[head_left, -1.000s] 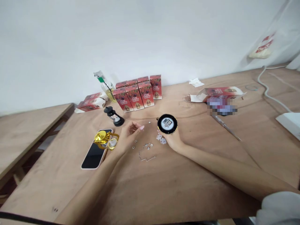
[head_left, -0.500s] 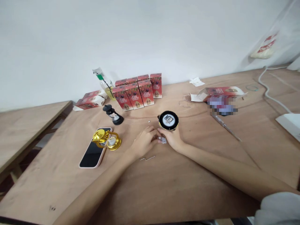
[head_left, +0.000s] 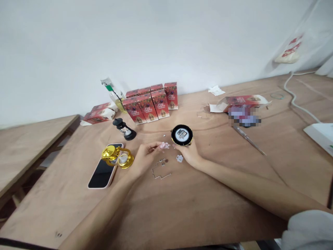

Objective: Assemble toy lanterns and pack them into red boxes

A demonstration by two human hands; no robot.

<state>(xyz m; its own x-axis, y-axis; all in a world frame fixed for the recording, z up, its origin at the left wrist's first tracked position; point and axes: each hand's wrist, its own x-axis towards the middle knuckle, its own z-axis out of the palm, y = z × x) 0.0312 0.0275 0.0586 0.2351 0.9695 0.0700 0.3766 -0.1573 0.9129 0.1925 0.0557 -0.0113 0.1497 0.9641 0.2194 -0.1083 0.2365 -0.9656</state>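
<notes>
Just off the left hand's (head_left: 144, 157) fingertips, a small white clip (head_left: 164, 145) is pinched shut between them, while the right hand (head_left: 189, 155) is closed around the black round base (head_left: 181, 135), tilted up off the bench (head_left: 197, 205). The clip looks tiny and could slip from that pinch. Below both hands, loose screws (head_left: 164, 161) and a wire handle (head_left: 160, 171) lie close enough for a wrist to scatter.

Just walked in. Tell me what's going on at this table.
A person sits at a brown wooden table. Their right hand holds up a round black disc with a white centre. Their left hand pinches a small pale plastic piece beside it. A bent wire handle and a small white clip lie between the hands. A gold toy lantern rests on a black smartphone at the left.
</notes>
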